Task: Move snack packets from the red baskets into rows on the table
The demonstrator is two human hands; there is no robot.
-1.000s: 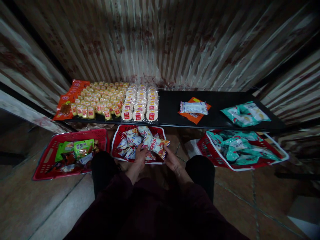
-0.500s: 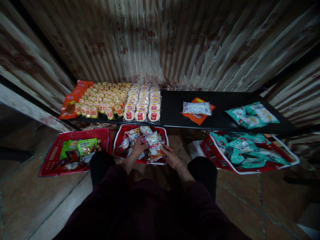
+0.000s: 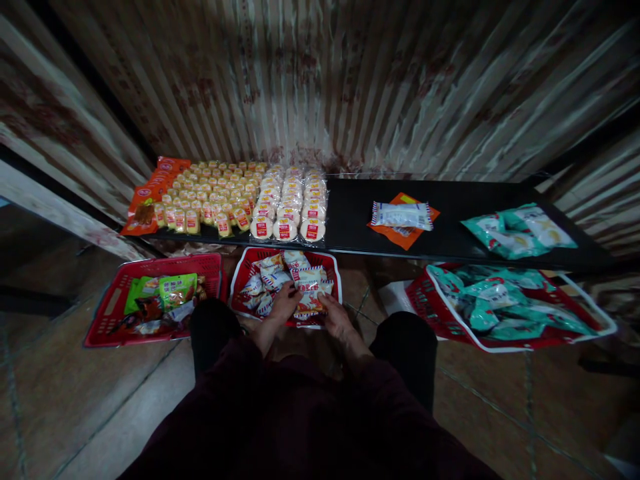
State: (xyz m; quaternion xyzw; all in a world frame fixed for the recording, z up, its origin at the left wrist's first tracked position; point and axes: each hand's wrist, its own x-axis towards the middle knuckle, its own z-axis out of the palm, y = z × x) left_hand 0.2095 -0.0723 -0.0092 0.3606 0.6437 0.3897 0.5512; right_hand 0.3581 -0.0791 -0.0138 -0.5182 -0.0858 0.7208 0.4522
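Between my two hands is a white snack bag (image 3: 310,291) with red print and a blue-striped edge. My left hand (image 3: 284,303) grips it by its left side, the fingertips curled at the edge. At its lower right, the thumb and fingers of my right hand (image 3: 337,317) are closed on it. The bag sits over the front of a small red basket (image 3: 235,287) with a white rim, between my knees. Several similar white snack bags (image 3: 270,277) lie in that basket. Part of the basket's front is hidden by the bag and my hands.
A black shelf (image 3: 350,207) bears yellow wrapped cakes (image 3: 205,193), round white crackers (image 3: 287,207), a white packet (image 3: 403,216) on an orange wrapper (image 3: 403,239), and teal bags (image 3: 520,230). Red baskets stand left (image 3: 103,313) and right (image 3: 425,307), holding mixed snacks and teal bags.
The white snack bag has turned from a tilt to nearly straight and now faces up between my hands. Both hands stay on it. The whole view has shifted slightly.
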